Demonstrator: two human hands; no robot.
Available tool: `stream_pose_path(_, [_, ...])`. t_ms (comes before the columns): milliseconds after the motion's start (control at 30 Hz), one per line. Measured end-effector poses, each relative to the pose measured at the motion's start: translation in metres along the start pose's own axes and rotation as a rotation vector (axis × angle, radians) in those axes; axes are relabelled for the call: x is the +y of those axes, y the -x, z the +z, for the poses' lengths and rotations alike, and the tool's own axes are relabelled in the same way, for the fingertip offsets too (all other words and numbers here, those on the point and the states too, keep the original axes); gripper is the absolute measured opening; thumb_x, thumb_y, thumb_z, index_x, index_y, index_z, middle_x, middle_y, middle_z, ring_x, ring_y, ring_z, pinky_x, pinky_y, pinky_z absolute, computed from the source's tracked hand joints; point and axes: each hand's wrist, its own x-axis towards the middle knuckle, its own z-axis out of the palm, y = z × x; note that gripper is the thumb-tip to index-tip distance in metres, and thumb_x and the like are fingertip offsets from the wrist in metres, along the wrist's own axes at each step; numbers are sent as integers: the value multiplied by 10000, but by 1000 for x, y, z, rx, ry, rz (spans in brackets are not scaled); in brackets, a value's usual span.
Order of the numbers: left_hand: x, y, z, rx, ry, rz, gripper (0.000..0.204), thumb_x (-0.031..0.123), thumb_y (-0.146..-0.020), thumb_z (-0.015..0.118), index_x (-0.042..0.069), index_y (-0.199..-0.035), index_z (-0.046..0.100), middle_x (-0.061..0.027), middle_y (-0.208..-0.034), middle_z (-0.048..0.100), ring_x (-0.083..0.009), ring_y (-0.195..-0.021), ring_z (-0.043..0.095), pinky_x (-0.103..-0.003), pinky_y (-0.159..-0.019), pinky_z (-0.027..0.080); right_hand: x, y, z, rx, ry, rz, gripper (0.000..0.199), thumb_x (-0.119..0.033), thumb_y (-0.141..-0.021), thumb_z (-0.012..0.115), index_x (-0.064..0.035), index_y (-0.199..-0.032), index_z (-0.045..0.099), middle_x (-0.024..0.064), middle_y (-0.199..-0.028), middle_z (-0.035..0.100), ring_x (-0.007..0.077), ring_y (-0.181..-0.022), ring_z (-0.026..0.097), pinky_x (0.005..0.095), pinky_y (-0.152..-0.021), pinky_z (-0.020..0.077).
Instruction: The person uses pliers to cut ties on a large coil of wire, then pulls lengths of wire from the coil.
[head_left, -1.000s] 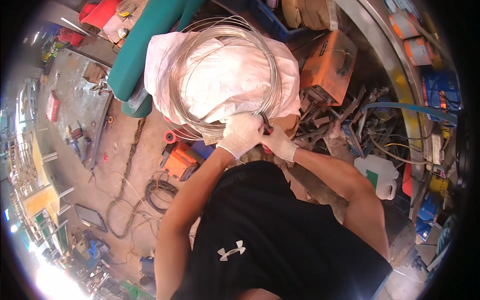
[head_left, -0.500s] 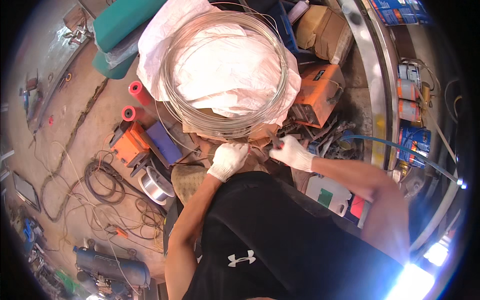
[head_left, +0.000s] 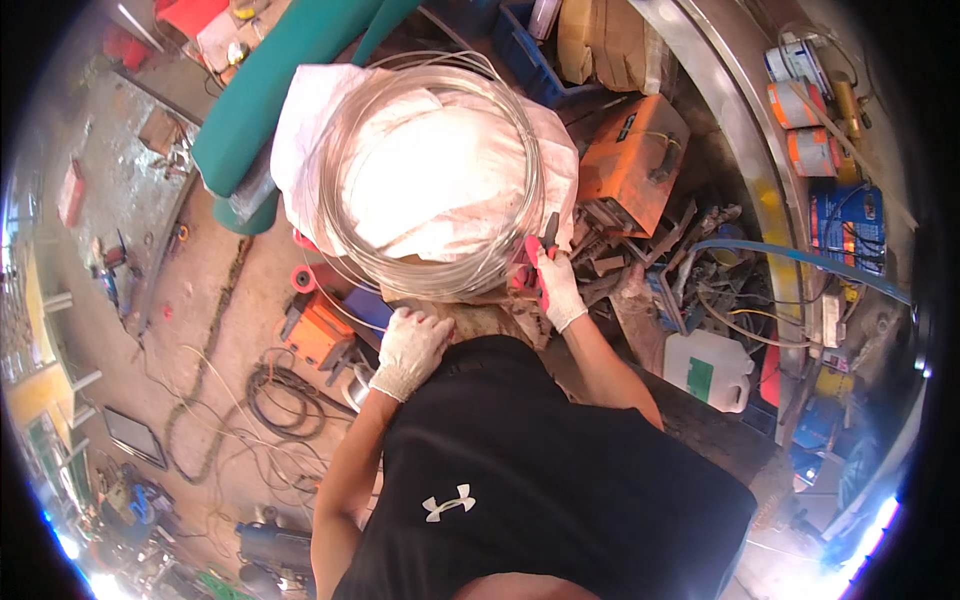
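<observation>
A big coil of thin silvery wire (head_left: 335,200) lies on a pale pink-white cloth bundle (head_left: 430,170) in front of me. My right hand (head_left: 562,290), in a white knit glove, grips red-handled pliers (head_left: 551,232). Their dark jaws point away from me at the coil's near right edge. Close to my body, my left hand (head_left: 412,348), also gloved, is closed with its fingers curled. A loose strand of wire (head_left: 345,312) runs from the coil's left side down to this hand; its end is hidden by the glove.
An orange machine (head_left: 635,165) and scrap metal pieces (head_left: 605,265) lie to the right, near a white jug (head_left: 705,370). Cables (head_left: 280,400) and a smaller orange machine (head_left: 318,330) occupy the left floor. A green roll (head_left: 260,100) rests at far left.
My right hand has moved forward and left with the pliers, up to the coil's edge. The left hand has shifted slightly left and nearer me. The whole view has turned a little.
</observation>
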Motion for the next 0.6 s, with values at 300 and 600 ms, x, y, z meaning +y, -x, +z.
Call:
stream_pose_path(300, [-22, -10, 3, -157, 65, -24, 259, 285, -921, 634, 159, -1135, 706, -52, -900, 734, -234, -906, 689, -395, -871, 462, -32, 16, 44, 122, -37, -297, 310, -28, -936, 677, -108, -780, 422, 71, -804, 642, 160, -575, 617, 324, -492, 540])
stream_pose_path(600, [-70, -51, -59, 7, 453, -142, 300, 238, -883, 683, 108, -1151, 716, -125, -911, 712, -356, -824, 681, -450, -727, 549, -116, -75, 83, 8, 217, -184, 137, -51, -924, 660, -40, -803, 597, 43, -726, 635, 119, -525, 562, 278, -441, 458])
